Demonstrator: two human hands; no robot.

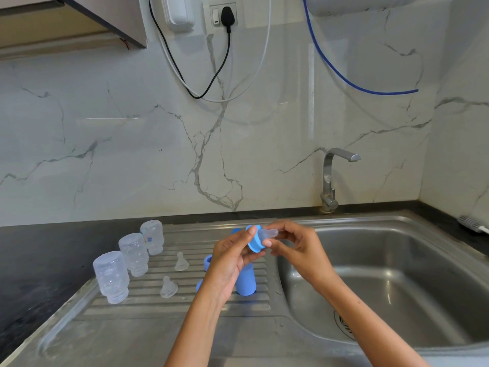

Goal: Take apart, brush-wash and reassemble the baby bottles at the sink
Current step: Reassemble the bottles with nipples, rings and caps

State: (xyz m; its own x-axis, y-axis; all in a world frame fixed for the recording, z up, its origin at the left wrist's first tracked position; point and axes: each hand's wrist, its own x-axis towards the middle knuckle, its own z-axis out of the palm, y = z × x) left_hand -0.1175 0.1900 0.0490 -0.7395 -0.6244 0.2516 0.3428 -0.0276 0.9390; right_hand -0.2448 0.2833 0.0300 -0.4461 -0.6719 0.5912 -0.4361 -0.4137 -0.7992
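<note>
**A:** What is on the far left?

**B:** A dark table (39, 260). Next to it is the ribbed drainboard (169, 308) of the steel sink (397, 274).

**A:** What stands on the drainboard?

**B:** Three clear bottles (133, 254), all upside down, in a slanted row. One is near, one is in the middle, one is far. They stand close together.

**A:** And to the right of them?

**B:** Two clear teats lie there. One teat (181, 261) is farther back. The near teat (168, 287) is closer to us. They are apart from each other.

**A:** Then what?

**B:** Some blue parts, partly hidden behind the left arm. A blue cap (246, 283) stands upright near the sink's edge.

**A:** What do the hands do?

**B:** The left hand (232, 256) holds a blue ring (254, 241) with curled fingers, thumb on top. A clear nipple (267, 233) pokes out through the ring, pointing right. The right hand (293, 247) pinches the nipple at its tip with thumb and fingers. Both hands are up above the drainboard, just left of the basin.

**A:** What is on the right?

**B:** The basin, with a drain (344, 325) at the near side. A steel tap (332, 176) stands at the far edge. A brush (472, 224) lies at the far right corner.
</note>
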